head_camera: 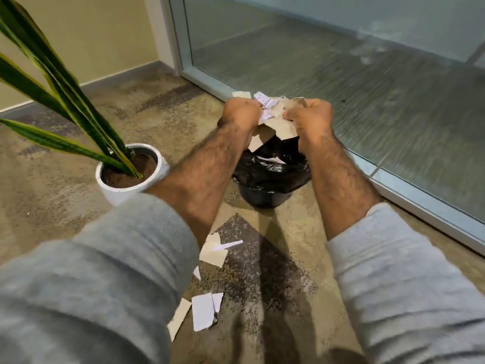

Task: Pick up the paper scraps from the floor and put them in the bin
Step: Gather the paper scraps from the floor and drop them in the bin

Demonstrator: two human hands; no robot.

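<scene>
head view: left hand (pixel 240 112) and right hand (pixel 311 115) clench a bundle of torn beige and white paper scraps (pixel 273 111) at frame centre, hiding most of the black-lined bin (pixel 265 177).

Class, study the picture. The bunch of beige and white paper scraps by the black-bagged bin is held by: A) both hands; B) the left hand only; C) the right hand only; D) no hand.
A: the left hand and the right hand both curl round the bunch of beige and white paper scraps, above the black-bagged bin.
</scene>
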